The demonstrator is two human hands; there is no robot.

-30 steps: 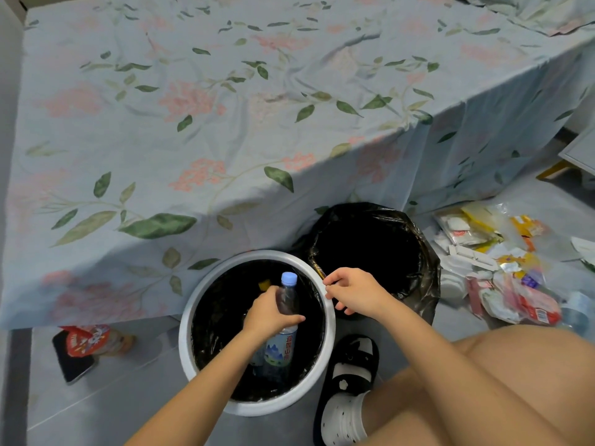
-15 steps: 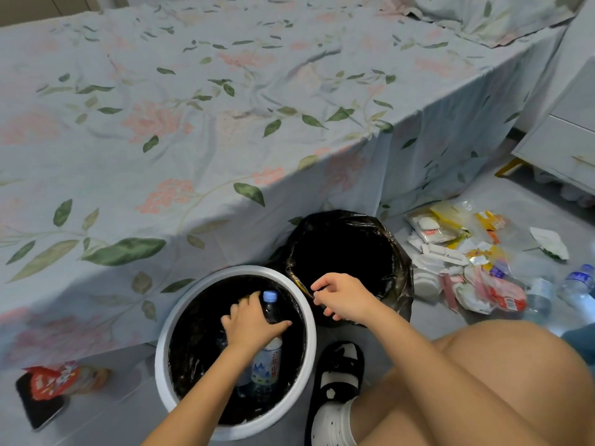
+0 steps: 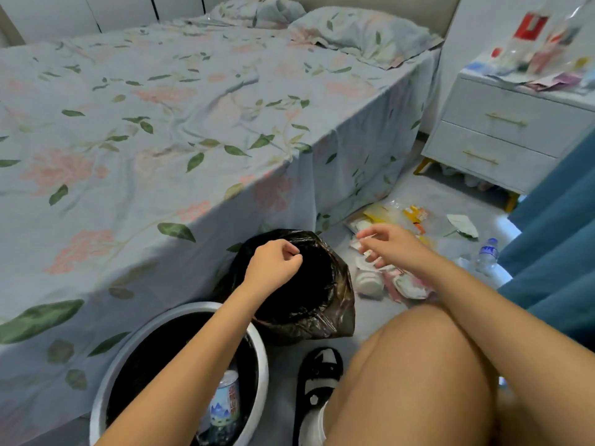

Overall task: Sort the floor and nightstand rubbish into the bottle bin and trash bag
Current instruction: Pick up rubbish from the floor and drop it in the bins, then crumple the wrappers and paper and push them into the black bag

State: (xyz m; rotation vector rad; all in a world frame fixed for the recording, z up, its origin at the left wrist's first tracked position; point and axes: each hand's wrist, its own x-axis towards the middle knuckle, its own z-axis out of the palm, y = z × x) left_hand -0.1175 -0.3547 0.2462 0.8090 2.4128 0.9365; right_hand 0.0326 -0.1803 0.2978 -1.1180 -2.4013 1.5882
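Presently recorded, floor level beside the bed (image 3: 193, 123): one round white bottle bin (image 3: 260, 358) with dark liner, holding a labelled plastic bottle (image 3: 225, 400) lying against its right wall, the left forearm crossing over the bin's mouth. Just behind it, touching the hanging floral sheet, stood a black trash bag (image 3: 335, 304), mouth open. The left hand (image 3: 273, 268) hung over the bag's rim, fingers curled into a loose fist with nothing visible in it. The right hand (image 3: 389, 246) was held well apart from the left, fingers spread and empty, above a heap of wrappers (image 3: 405, 281) — white, yellow and red packets, with a small white cup (image 3: 368, 283) at the near edge. Further right lay a clear water bottle (image 3: 487, 255) with blue cap, close to a teal curtain (image 3: 553, 239), and a crumpled white wrapper (image 3: 462, 224) near it. A white two-drawer nightstand (image 3: 502, 136) stood at the bed's head, its top crowded with packets and wrappers — blurred, not itemised. A bare knee (image 3: 418, 365) and a black-and-white sandal (image 3: 317, 378) filled the foreground beside the bin.
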